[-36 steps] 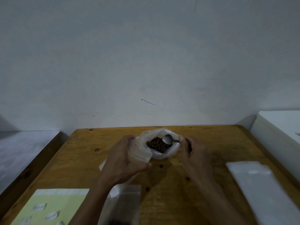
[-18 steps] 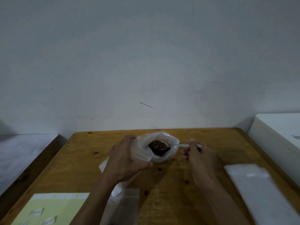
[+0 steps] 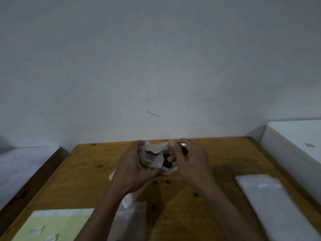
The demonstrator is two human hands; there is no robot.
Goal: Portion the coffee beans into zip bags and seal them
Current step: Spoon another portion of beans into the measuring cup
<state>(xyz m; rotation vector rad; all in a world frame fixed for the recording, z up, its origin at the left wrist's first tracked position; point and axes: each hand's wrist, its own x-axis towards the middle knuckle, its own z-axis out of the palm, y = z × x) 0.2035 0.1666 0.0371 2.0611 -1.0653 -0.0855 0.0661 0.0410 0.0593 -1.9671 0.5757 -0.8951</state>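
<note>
Both hands are up over the far middle of the yellow-brown wooden table (image 3: pixel 217 162), working close together. The left hand (image 3: pixel 133 169) has its grip curled round a small clear plastic zip bag (image 3: pixel 152 158), holding it tilted with its mouth toward the other hand. The right hand (image 3: pixel 188 160) pinches a shiny metal spoon (image 3: pixel 183 145), whose end glints just above the knuckles, with the fingers bent in at the bag's opening. Dark brown coffee beans (image 3: pixel 166 160) show between the two hands, sitting in the crumpled white plastic bag (image 3: pixel 171 171) on the table just below them. Nearer the camera, another clear zip bag (image 3: pixel 132 218) lies flat by the left forearm, and a pale yellow sheet of labels (image 3: pixel 57 225) sits at the near left corner. A flat white stack of plastic bags (image 3: pixel 271 200) lies well apart on the right, beside a white box (image 3: pixel 295 141).
</note>
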